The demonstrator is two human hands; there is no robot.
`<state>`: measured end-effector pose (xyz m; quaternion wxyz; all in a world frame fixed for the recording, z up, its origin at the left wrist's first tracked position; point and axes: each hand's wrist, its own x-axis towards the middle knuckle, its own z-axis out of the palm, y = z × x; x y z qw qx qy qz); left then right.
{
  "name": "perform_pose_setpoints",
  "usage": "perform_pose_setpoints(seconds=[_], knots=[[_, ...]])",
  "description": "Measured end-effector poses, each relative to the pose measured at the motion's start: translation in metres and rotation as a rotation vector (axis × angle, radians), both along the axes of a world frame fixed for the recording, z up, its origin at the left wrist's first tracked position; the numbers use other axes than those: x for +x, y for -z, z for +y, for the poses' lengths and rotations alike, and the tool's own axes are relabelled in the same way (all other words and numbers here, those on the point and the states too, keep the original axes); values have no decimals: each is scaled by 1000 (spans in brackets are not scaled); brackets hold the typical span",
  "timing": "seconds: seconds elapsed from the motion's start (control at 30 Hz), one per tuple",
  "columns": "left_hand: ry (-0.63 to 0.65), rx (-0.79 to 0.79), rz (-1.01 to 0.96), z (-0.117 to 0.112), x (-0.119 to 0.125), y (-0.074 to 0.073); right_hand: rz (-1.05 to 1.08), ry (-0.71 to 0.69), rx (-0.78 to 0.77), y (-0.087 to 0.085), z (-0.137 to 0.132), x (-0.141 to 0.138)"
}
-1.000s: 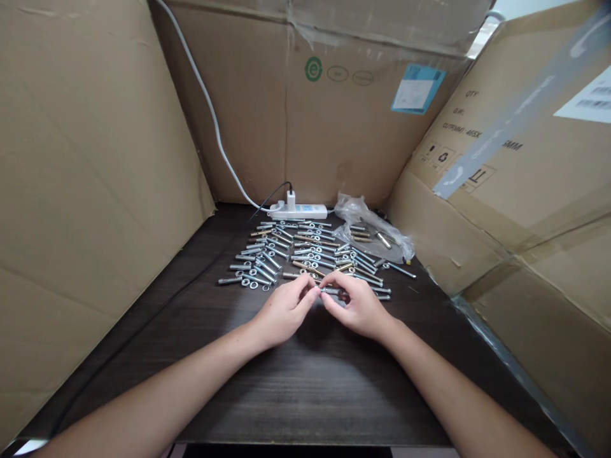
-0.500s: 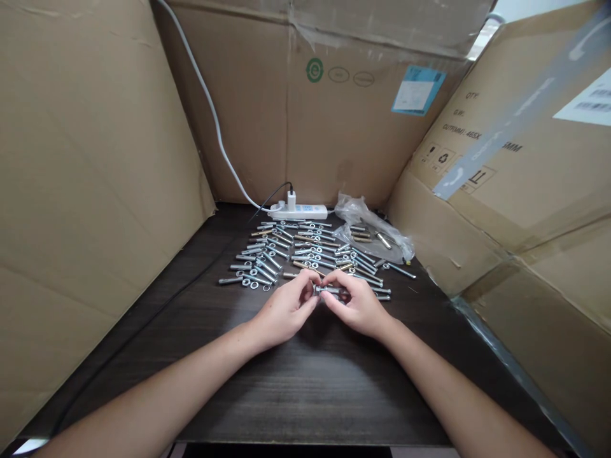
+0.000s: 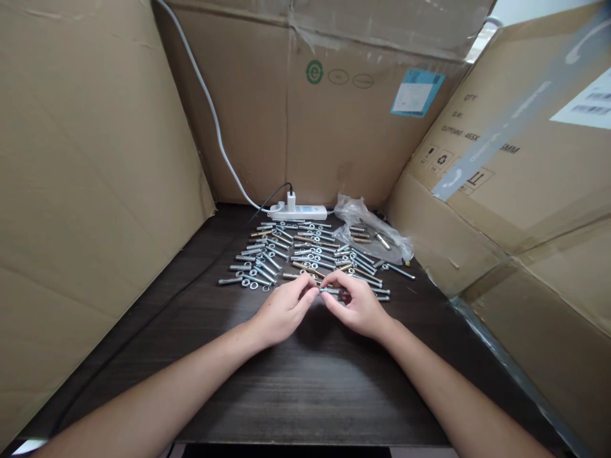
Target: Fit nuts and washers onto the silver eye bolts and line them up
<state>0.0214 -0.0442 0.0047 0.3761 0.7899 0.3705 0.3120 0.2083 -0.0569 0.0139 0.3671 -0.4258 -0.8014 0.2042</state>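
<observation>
Between my hands, just above the dark table (image 3: 286,394), lies a silver expansion bolt (image 3: 330,291), roughly level. My right hand (image 3: 356,304) is closed in a pinch around it, thumb below and index finger above. My left hand (image 3: 285,310) has its thumb and fingers pressed together at the bolt's left end, where a small nut showed a moment ago; the fingertips now cover it. Behind the hands, bolts (image 3: 315,256) lie in rows, with loose nuts (image 3: 245,282) and washers (image 3: 254,286) among them. Some bolts are brass-coloured.
A white power strip (image 3: 305,212) with a plugged-in charger stands at the back. Beside it a clear plastic bag (image 3: 377,232) holds several more bolts. Cardboard walls (image 3: 334,140) enclose the table on three sides. A black cable (image 3: 176,292) runs along the left.
My left fingertips have closed over the bolt's left end, hiding the nut that showed there. My right hand has barely moved and keeps its pinch.
</observation>
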Motion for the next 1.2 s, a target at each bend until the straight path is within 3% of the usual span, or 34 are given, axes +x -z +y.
perform_pose_setpoints(seconds=[0.27,0.47,0.67,0.93,1.2], knots=[[-53,34,-52,-3,-2,-4,10,11,9,0,0,0],[-3,45,-5,2,0,0,3,14,0,0,0,0],[-74,62,-33,-2,-1,-2,12,17,-7,1,1,0],[8,115,7,3,-1,-2,1,21,-33,0,-1,1],[-86,146,-47,-2,-3,-6,12,20,-43,2,0,1]])
